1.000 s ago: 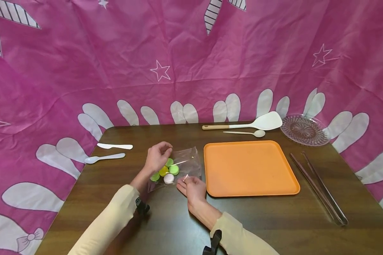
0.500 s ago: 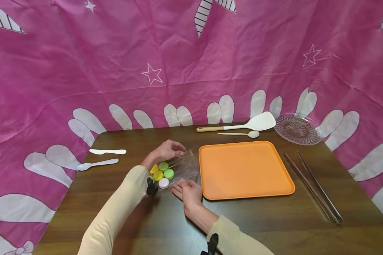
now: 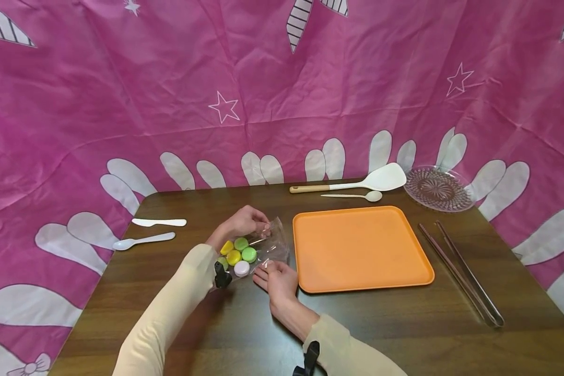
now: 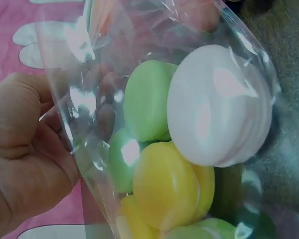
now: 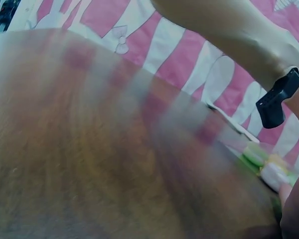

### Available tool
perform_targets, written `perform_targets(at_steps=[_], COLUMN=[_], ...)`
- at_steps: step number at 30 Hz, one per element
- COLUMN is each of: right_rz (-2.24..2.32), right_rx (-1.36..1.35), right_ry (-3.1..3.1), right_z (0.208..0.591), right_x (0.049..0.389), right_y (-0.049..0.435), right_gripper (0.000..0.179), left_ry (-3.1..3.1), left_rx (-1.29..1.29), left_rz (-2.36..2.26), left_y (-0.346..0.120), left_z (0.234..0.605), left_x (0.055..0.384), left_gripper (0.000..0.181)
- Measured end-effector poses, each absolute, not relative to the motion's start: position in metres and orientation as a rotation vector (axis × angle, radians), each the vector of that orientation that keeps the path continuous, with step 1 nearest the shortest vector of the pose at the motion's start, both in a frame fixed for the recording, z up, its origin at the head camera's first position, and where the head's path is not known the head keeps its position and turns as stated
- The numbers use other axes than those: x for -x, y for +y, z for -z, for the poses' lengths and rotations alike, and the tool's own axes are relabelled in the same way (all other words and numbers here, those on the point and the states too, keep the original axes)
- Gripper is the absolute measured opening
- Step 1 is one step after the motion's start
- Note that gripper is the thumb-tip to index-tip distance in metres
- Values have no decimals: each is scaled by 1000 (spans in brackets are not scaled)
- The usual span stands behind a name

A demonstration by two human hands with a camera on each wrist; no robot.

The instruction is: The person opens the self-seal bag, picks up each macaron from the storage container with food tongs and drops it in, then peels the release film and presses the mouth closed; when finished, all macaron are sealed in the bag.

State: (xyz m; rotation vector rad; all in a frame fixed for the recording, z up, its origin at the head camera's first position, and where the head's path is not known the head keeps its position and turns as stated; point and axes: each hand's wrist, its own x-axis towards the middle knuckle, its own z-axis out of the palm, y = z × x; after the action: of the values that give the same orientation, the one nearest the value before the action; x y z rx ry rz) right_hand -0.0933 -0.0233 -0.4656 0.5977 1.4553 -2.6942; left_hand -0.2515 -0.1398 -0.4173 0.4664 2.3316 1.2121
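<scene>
A clear plastic bag (image 3: 276,241) with several macarons inside lies left of the orange tray. Through the film I see a white macaron (image 4: 219,107), a yellow macaron (image 4: 167,184) and a green macaron (image 4: 148,99), among others. My left hand (image 3: 246,221) pinches the bag's far edge, close to its right end. At the near right corner my right hand (image 3: 281,284) holds the bag between thumb and fingers. In the right wrist view just a blurred part of the right hand (image 5: 296,214) shows, beside the macarons.
Right of the bag sits the orange tray (image 3: 362,250), with metal tongs (image 3: 462,277) beyond it. A white spatula (image 3: 380,178), a beige spoon (image 3: 372,196) and a clear patterned plate (image 3: 438,189) lie behind. A white knife (image 3: 160,222) and white spoon (image 3: 143,241) lie left.
My left hand has slid right along the bag's far edge, and the left sleeve has come over the bag's left end. My right hand stays at the near corner.
</scene>
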Motion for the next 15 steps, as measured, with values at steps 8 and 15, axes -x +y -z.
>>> perform_targets(at_steps=[8,15], right_rz=[2697,2596], right_rx=[-341,-51], right_ry=[1788,2338], right_z=[473,465], right_x=[73,58], right_y=[-21,-7], right_gripper=[15,11], left_ry=[2390,2312], left_rx=[-443,-479], left_rz=[-1338,-1606], left_y=[-147,-156], left_z=[418,414], left_x=[241,224], left_gripper=[13,16])
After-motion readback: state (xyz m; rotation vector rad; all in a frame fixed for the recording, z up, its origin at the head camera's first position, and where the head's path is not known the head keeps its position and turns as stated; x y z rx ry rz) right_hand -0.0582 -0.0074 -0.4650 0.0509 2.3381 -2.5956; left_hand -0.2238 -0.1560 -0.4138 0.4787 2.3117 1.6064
